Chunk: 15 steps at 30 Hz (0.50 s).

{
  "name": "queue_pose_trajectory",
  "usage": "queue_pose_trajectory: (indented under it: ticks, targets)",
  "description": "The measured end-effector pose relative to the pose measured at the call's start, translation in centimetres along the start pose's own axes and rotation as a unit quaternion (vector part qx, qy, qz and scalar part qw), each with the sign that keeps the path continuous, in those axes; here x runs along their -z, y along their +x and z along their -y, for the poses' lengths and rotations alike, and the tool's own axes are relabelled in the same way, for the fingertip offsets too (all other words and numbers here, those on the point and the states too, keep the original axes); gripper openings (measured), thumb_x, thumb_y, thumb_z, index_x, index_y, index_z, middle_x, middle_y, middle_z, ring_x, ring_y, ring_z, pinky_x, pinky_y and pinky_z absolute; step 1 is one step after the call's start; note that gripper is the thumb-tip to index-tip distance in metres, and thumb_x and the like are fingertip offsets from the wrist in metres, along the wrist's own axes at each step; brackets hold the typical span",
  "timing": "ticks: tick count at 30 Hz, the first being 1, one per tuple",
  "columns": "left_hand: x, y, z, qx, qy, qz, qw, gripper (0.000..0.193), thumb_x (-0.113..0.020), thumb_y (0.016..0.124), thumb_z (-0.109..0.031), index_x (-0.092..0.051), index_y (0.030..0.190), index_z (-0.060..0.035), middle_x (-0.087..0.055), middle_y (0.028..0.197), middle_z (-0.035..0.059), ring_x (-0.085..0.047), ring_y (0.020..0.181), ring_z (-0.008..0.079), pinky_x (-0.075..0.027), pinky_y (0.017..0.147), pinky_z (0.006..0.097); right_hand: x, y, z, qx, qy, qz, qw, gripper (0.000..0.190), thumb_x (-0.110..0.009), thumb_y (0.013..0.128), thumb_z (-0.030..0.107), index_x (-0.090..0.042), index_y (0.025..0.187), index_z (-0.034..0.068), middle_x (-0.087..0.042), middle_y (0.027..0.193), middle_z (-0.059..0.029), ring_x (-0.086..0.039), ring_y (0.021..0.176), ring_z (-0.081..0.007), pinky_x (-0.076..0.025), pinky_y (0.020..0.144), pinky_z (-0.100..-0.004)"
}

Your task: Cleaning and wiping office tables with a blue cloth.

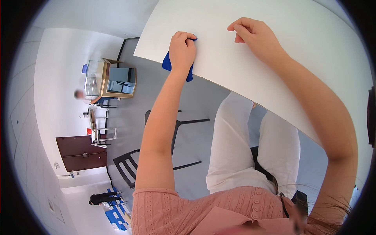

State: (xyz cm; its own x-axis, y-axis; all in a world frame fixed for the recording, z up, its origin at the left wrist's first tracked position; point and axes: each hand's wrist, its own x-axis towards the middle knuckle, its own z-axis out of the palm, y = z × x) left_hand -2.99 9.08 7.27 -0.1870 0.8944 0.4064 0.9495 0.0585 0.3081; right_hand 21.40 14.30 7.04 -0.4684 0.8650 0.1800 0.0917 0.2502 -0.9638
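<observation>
My left hand [182, 48] presses a blue cloth [166, 62] against the white tabletop [214, 63], close to the table's edge. Part of the cloth shows between the fingers, and a corner of it hangs over the edge below the wrist. To the right, my right hand [245, 30] is held over the tabletop with its fingers loosely curled. No object shows in it, though the inside of the palm is hidden.
Black chairs [126, 169] stand on the grey floor beside the table. Across the room are a wooden-framed glass cabinet [119, 82], a seated person [88, 97], a white-framed desk [94, 124], a dark red door [82, 152] and a person in black [101, 199].
</observation>
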Motion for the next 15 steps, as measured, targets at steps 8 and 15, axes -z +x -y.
queue_pose_trajectory:
  ticks: [8, 15]
  targets:
    - [-0.37, 0.08, 0.02, -0.045, 0.013, -0.034, 0.998, 0.024, -0.049, 0.089, -0.004, -0.07, 0.101, -0.0066, -0.062, 0.11, 0.0081, -0.058, 0.105, 0.028, -0.048, 0.088, 0.0359, 0.11, 0.02, 0.27, 0.01, -0.031, 0.01, 0.999, 0.03, -0.044, 0.093, 0.022, -0.067, 0.103, 0.005, -0.065, 0.079, -0.0037, -0.06, 0.075, -0.0121, -0.046, 0.068, -0.029]
    - [-0.59, 0.09, 0.52, -0.012, 0.023, -0.045, 0.999, 0.021, -0.054, 0.088, -0.007, -0.07, 0.102, -0.006, -0.062, 0.11, 0.0105, -0.061, 0.097, 0.0268, -0.048, 0.084, 0.0333, 0.02, -0.17, 0.37, -0.001, -0.009, 0.003, 1.0, 0.03, -0.045, 0.092, 0.022, -0.067, 0.102, 0.004, -0.065, 0.078, -0.004, -0.06, 0.075, -0.0124, -0.046, 0.067, -0.0291]
